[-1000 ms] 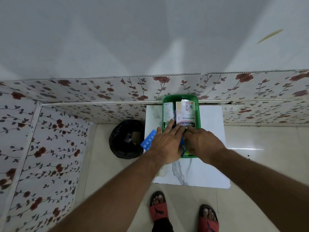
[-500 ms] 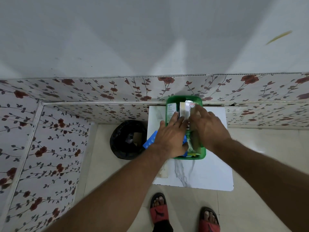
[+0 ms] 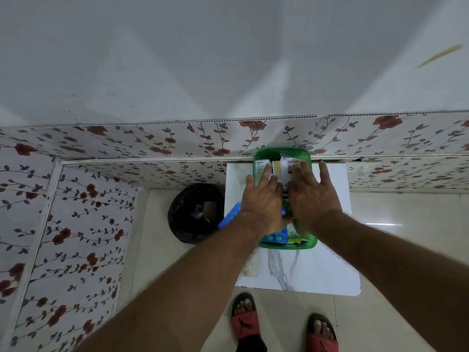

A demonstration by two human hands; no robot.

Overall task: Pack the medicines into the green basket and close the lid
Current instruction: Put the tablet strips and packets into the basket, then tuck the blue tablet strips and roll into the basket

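Both hands are over the green basket [image 3: 286, 246], which sits on the white marbled tabletop [image 3: 317, 270], its far end against the flowered wall panel [image 3: 152, 141]; the left hand [image 3: 262, 201] lies flat on the basket's left side, fingers [image 3: 266, 171] straight and close together on the green-printed carton [image 3: 261, 166]; the right hand [image 3: 313, 196] covers the basket's right side, fingers spread wide and flat across the red-and-white carton [image 3: 286, 175] and out past the rim; neither hand pinches anything. Blister strips [image 3: 275, 237] lie at the basket's near end; a blue blister pack [image 3: 229, 218] pokes out just left of the basket, under the left wrist, so packing looks unfinished; no lid can be made out.

These goods look light; the cartons are thin card that would crush under a hard press, so flat palms suit them; the foil strips look slick and bendy, best taken by their edges. The basket seems thin plastic with some flex, best gripped at both long rims.

Left of the basket, down on the pale tiled floor [image 3: 406, 237], stands a black bin [image 3: 195, 217]; nearer than the basket, red sandals [image 3: 243, 323] show.
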